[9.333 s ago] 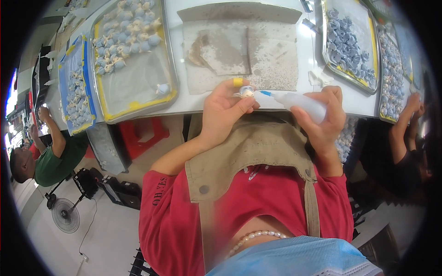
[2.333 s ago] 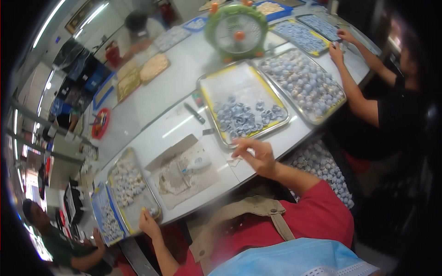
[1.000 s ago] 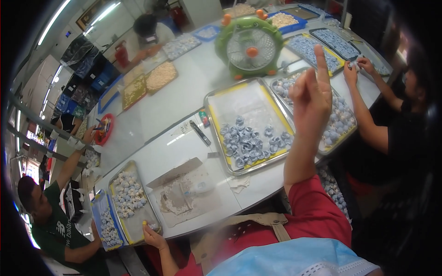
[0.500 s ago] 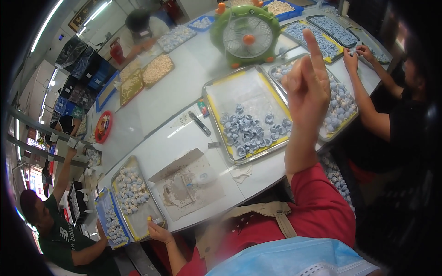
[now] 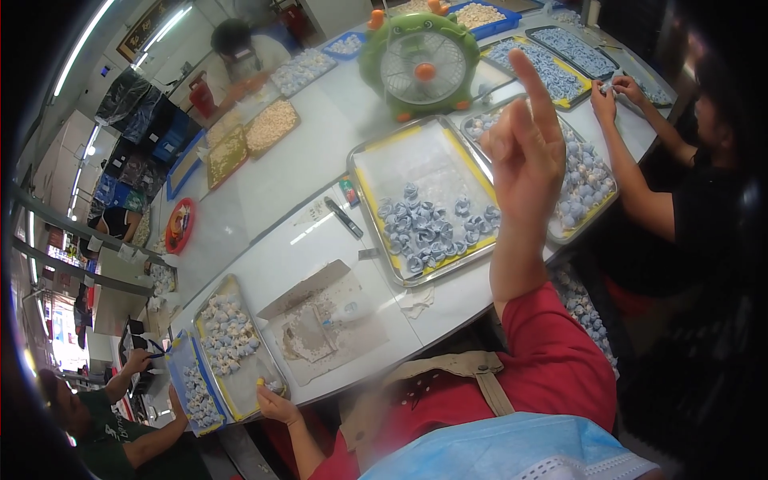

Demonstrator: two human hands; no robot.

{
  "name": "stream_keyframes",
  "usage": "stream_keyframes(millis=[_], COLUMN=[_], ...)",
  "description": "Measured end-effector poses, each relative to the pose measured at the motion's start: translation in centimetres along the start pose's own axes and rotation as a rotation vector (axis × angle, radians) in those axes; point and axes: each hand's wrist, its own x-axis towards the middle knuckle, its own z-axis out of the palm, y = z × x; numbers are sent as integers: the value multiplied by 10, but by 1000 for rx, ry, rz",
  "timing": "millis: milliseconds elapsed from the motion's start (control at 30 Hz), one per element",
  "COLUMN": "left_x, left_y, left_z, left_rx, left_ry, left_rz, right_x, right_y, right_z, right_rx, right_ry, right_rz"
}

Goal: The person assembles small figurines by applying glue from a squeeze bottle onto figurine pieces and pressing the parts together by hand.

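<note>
Pieces: blue-and-cream (image 5: 226, 336), bunched toward the far end of the left tray; one more lies in its near right corner, beside my left hand.
Left tray: metal with yellow tape (image 5: 244, 391), at the counter's (image 5: 276, 258) near edge, left part; a blue tray (image 5: 177, 360) adjoins it on the left.
Left hand: mine (image 5: 278, 406), at that near right corner, yellow wrap on a fingertip. From my remote view I cannot tell whether the fingers are apart or clamped on anything.
Right hand: mine (image 5: 528, 164), raised, index finger straight and apart, the others curled; I cannot tell whether they close on anything.
Beneath it in view: gap between the middle tray (image 5: 408, 164), blue cups (image 5: 424, 232) in its near half, and the right tray, filled with more pieces.
Cardboard: stained (image 5: 364, 326), by the near edge between left and middle trays; white bottle (image 5: 347, 311) lying on it.
Fan: green (image 5: 392, 36), beyond the middle tray's far edge.
</note>
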Motion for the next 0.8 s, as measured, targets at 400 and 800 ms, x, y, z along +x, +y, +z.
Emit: stream_keyframes(millis=[400, 800], left_x=[-2, -1], left_y=[4, -1], left_z=[-3, -1], left_rx=[28, 6], left_ry=[-31, -26], left_rz=[-23, -16], right_x=[-4, -3], right_y=[-9, -10], right_z=[-7, -6], right_rx=[20, 62], right_ry=[-22, 37], right_rz=[12, -28])
